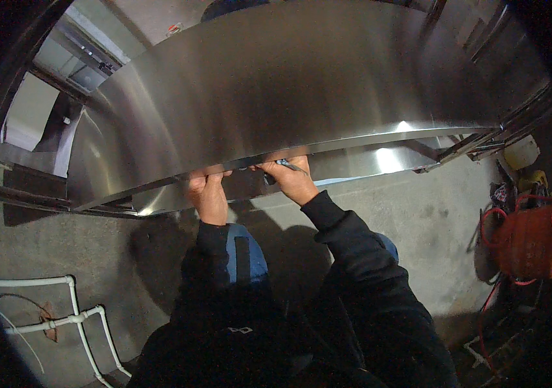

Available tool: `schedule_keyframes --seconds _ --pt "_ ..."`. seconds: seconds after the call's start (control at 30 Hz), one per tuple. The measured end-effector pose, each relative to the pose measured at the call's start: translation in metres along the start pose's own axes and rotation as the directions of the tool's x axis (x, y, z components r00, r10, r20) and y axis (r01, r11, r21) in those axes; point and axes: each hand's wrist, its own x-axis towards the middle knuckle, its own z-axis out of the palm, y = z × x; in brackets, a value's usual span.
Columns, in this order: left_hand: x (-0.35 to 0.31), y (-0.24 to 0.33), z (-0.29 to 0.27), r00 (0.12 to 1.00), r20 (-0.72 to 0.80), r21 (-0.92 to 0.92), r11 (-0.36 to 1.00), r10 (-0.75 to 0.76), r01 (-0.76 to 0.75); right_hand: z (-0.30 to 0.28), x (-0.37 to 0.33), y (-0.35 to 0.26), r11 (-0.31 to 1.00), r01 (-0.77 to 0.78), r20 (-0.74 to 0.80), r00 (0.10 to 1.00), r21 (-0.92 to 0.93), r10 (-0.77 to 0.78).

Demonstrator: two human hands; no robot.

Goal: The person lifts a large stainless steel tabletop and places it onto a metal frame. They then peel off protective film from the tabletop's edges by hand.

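A large, curved-looking stainless steel panel point(295, 77) stretches across the upper middle, its near edge facing me. Fingers of my left hand point(210, 199) are bent against that near edge, closed on it, with the fingertips partly hidden. To the right, my right hand point(297, 183) is closed around a small dark tool with a shiny metal part point(282, 163), right at the same edge. The tool's exact kind does not show. Below the edge runs a second, lower steel surface point(366, 160), with a dark gap behind my hands.
An orange-red container point(528, 236) with a red hose stands on the right. White pipes point(72, 318) run along the lower left. Dark metal framing point(463, 145) supports the panel's right end. Concrete floor point(418, 213) lies below. A small orange-handled item point(174, 29) rests beyond the panel.
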Motion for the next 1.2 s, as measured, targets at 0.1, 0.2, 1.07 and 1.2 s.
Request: schedule_keyframes --seconds 0.1,0.2,1.07,1.2 --pt "-0.001 0.001 0.017 0.998 -0.063 0.015 1.000 0.016 -0.015 -0.002 -0.004 0.028 0.976 0.136 0.070 0.990 -0.169 -0.126" --pt "0.001 0.003 0.028 0.991 -0.116 0.112 0.992 0.071 -0.058 0.002 -0.004 0.049 0.955 0.223 0.087 0.974 -0.197 -0.210" --pt "-0.047 -0.003 -0.010 0.973 -0.082 0.443 0.867 -0.214 0.228 0.025 -0.017 0.050 0.919 0.075 0.054 0.997 -0.386 -0.059" --pt "-0.062 -0.008 0.021 0.929 0.070 0.260 0.905 -0.365 0.336 -0.013 -0.019 0.021 0.898 -0.439 0.177 0.887 0.036 0.426"
